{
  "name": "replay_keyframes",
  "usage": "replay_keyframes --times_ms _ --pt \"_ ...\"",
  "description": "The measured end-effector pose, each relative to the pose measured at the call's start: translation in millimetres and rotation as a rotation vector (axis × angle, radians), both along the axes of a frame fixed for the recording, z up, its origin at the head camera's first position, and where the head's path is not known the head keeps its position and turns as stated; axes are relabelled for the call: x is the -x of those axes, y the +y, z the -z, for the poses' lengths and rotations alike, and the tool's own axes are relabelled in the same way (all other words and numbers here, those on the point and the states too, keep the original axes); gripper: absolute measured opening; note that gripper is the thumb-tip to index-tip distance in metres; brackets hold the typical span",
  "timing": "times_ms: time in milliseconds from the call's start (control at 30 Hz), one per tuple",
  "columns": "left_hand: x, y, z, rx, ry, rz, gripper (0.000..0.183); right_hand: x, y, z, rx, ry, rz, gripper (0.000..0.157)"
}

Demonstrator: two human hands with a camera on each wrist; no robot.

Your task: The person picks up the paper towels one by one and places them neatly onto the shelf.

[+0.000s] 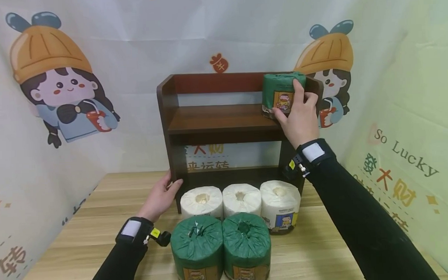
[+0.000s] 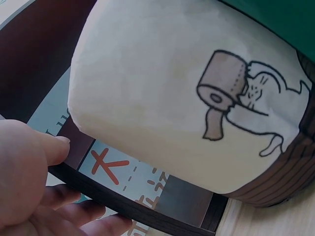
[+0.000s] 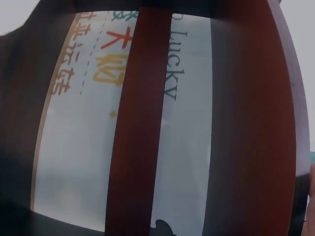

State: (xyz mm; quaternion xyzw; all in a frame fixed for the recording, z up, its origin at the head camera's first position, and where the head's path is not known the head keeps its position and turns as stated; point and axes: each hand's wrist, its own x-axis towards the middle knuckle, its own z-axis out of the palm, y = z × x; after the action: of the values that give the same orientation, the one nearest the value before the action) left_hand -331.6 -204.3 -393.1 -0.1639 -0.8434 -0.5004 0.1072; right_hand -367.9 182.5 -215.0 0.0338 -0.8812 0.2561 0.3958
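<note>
- Nearest me: two green rolls (image 1: 197, 248) on the desk (image 1: 331, 251).
- Behind: three white rolls (image 1: 242, 200) in a row.
- My left grip (image 1: 160, 200) pinches the rack's (image 1: 168, 113) left side.
- Farther, my right grip (image 1: 302, 116) clasps a third green roll (image 1: 278, 86) between thumb and fingers, at the upper shelf's (image 1: 219, 118) right end.

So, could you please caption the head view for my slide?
Right hand holds a green roll at the upper level of a brown shelf; left hand grips its side panel.

Behind the grip: white fabric wall covering (image 1: 139, 56), lightly creased, printed with orange-hatted cartoon girls (image 1: 64, 79). Right of grip: pale yellow-green fabric side wall (image 1: 426, 96), lettered "So Lucky". Below: light-brown, wood-grain tabletop (image 1: 97, 218).
</note>
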Motion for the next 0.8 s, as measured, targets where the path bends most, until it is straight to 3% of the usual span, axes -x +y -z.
replay_keyframes --times_ms 233,500,667,800 --pt "1.3 -1 1.9 -0.003 -0.005 0.002 0.054 -11.2 2 10.8 0.021 0.056 -0.058 0.092" --pt "3.1 -2 2.7 0.001 -0.008 -0.004 0.055 -42.3 -1 34.5 -0.008 0.129 -0.083 0.093" --pt "2.4 -2 2.3 -0.007 -0.015 -0.012 0.054 -63.8 -4 58.0 -0.060 0.226 -0.193 0.094" --pt "2.3 -2 3.3 -0.005 -0.015 -0.012 0.053 -82.8 -7 77.6 -0.074 0.248 -0.295 0.093"
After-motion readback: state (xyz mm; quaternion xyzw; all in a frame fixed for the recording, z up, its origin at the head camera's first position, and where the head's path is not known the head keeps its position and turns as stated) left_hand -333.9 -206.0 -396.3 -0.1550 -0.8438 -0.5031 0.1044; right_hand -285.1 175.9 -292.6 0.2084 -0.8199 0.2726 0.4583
